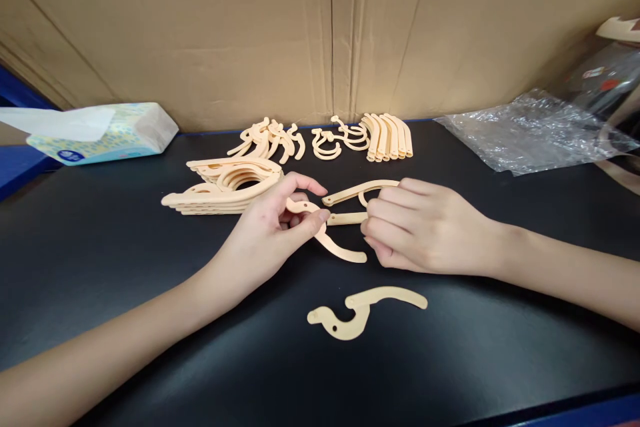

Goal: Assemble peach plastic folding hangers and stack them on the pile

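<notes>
My left hand (pixel 287 217) pinches a curved beige plastic hanger piece (pixel 340 250) between thumb and fingers; a hole shows near its upper end. My right hand (pixel 425 227) is wrapped round another beige hanger part, whose two slim arms (pixel 350 195) stick out toward my left hand. The tip of the lower arm meets the left-hand piece near my thumb. The right fingers hide the far end of that part. Closer to me, a jointed hanger piece (pixel 355 323) with a hooked end lies flat on the black table (pixel 250 360).
Stacked folded hangers (pixel 225 197) lie beside my left hand. Behind are loose hook pieces (pixel 267 140), several curled hooks (pixel 327 147) and a row of hanger arms (pixel 387 137). A tissue pack (pixel 115 133) is at left, clear plastic bags (pixel 525 133) at right, cardboard (pixel 225 27) at back.
</notes>
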`<state>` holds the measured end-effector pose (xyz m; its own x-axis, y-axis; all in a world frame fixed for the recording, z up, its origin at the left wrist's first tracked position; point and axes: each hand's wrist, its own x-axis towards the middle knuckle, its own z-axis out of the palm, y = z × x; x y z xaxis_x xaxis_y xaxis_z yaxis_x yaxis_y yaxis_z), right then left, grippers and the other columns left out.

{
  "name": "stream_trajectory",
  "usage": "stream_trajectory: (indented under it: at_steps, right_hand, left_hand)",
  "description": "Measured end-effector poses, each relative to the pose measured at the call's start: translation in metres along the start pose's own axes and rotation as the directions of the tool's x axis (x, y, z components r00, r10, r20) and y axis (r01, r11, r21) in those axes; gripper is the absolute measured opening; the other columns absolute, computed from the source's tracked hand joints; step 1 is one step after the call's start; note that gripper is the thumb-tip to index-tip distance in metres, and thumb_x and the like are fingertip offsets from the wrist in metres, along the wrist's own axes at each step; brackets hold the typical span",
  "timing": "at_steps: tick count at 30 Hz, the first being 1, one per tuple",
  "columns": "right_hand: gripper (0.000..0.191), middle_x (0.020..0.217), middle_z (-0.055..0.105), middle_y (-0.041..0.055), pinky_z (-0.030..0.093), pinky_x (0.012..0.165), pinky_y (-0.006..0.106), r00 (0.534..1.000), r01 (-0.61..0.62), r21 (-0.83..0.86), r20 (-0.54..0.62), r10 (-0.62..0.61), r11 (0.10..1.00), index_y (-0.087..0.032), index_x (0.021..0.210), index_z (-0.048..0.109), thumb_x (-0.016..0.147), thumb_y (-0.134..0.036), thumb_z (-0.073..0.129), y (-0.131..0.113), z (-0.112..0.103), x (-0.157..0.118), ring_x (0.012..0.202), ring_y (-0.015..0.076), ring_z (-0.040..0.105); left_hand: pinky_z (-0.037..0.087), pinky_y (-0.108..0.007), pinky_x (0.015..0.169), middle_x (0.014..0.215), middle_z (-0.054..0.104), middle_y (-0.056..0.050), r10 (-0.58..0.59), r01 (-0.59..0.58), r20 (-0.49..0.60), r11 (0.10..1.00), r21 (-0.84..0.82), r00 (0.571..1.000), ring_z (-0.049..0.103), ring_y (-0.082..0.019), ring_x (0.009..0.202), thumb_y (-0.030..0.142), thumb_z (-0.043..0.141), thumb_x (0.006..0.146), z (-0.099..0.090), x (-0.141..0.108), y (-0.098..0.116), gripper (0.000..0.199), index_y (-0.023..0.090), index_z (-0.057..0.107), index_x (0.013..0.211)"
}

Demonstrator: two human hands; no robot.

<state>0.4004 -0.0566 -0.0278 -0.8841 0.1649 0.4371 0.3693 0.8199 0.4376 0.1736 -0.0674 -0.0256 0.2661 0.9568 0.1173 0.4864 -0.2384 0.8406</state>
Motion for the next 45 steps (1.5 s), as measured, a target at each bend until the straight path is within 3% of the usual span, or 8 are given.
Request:
stream_trajectory:
  at_steps: [5,13,18,25,36,40,45]
  right_hand:
    - [0.023,0.070,0.061,0.0008,0.039,0.066,0.029,0.993,-0.110,0.150,-0.018,0.114,0.983,-0.016,0.081,0.062,0.097,-0.021,0.047,0.000,0.002,0.000,0.069,0.0151,0.050]
    - [0.030,0.069,0.063,0.0007,0.036,0.063,0.030,0.997,-0.074,0.227,-0.002,0.077,0.971,-0.016,0.073,0.064,0.097,-0.026,0.050,-0.007,0.004,-0.002,0.066,0.0149,0.048]
    - [0.031,0.078,0.063,0.0025,0.036,0.065,0.030,0.999,0.006,0.301,0.031,-0.017,0.954,-0.015,0.092,0.068,0.101,-0.033,0.044,-0.008,0.004,-0.004,0.072,0.0159,0.051]
    - [0.034,0.086,0.062,0.0043,0.038,0.068,0.029,0.997,0.001,0.349,0.073,-0.028,0.937,-0.014,0.112,0.065,0.102,-0.036,0.041,-0.008,0.003,-0.002,0.073,0.0159,0.051]
    - [0.038,0.089,0.061,0.0056,0.041,0.069,0.031,0.988,0.000,0.317,0.145,-0.048,0.948,-0.013,0.120,0.062,0.102,-0.039,0.041,-0.010,0.002,0.000,0.079,0.0182,0.054]
    - [0.040,0.091,0.060,0.0063,0.041,0.069,0.031,0.982,-0.005,0.297,0.184,-0.052,0.955,-0.015,0.121,0.062,0.101,-0.043,0.042,-0.011,0.002,0.001,0.081,0.0186,0.055]
    - [0.039,0.091,0.059,0.0053,0.042,0.068,0.031,0.985,0.021,0.301,0.155,-0.070,0.953,-0.020,0.126,0.059,0.104,-0.041,0.035,-0.014,0.002,0.001,0.087,0.0195,0.057]
  left_hand:
    - [0.033,-0.014,0.047,0.061,0.052,0.011,0.009,-0.005,0.040,0.997,-0.083,0.999,0.042,-0.006,0.052,0.030,0.067,0.084,0.001,0.001,-0.001,0.026,0.020,0.054,0.105]
    - [0.038,-0.014,0.052,0.063,0.050,0.010,0.014,-0.012,0.019,0.994,-0.105,1.000,0.047,-0.006,0.056,0.029,0.070,0.082,0.002,0.000,-0.003,0.030,0.020,0.053,0.105]
    - [0.042,-0.013,0.055,0.068,0.056,0.009,0.006,-0.003,0.022,0.991,-0.137,1.000,0.051,-0.006,0.059,0.029,0.071,0.082,0.003,0.000,-0.005,0.032,0.021,0.051,0.107]
    - [0.045,-0.015,0.058,0.073,0.060,0.008,0.023,-0.019,0.032,0.990,-0.140,0.999,0.054,-0.007,0.062,0.030,0.068,0.085,0.003,0.002,-0.009,0.033,0.021,0.050,0.110]
    - [0.046,-0.020,0.057,0.082,0.061,0.004,0.041,-0.041,0.014,0.998,-0.038,0.999,0.058,-0.011,0.069,0.039,0.062,0.090,0.004,0.000,-0.014,0.028,0.025,0.051,0.112]
    - [0.049,-0.022,0.063,0.091,0.065,0.002,0.043,-0.042,0.017,0.998,-0.055,0.999,0.063,-0.014,0.080,0.038,0.061,0.090,0.004,0.000,-0.014,0.029,0.026,0.051,0.114]
    - [0.048,-0.022,0.066,0.084,0.066,0.004,0.079,-0.079,0.018,0.997,-0.005,0.997,0.063,-0.013,0.078,0.035,0.060,0.093,0.004,0.000,-0.012,0.022,0.025,0.053,0.111]
